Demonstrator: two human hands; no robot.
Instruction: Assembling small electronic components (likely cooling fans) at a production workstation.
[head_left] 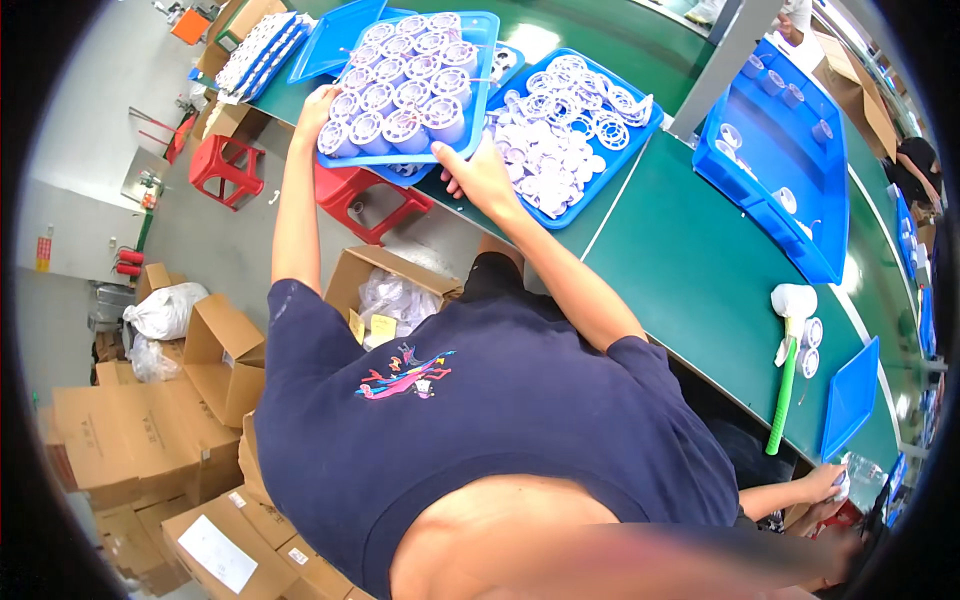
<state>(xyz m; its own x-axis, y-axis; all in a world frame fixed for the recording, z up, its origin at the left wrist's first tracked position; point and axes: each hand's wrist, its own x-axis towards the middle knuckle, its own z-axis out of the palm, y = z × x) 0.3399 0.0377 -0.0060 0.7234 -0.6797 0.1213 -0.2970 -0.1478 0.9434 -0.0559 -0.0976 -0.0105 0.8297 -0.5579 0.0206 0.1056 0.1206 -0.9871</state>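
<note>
A blue tray [487,75] packed with rows of upright white hollow cylinders [410,92] is held over the table's left end, tilted toward me. My left hand [318,107] is closed on its left edge. At the near right corner my right hand [480,178] grips the rim, thumb on top and fingers curled beneath. Just right of this tray lies another blue tray [606,180], holding white rings [568,85] and small white caps [548,165]. Parts of other blue trays show behind and under the held one.
On the green table [690,245], a large blue bin [770,130] holds a few white parts. A green-handled mallet [783,390] lies nearer. Red stools [365,205] and an open carton [385,285] stand below the table. Another person's hand [825,483] works at lower right.
</note>
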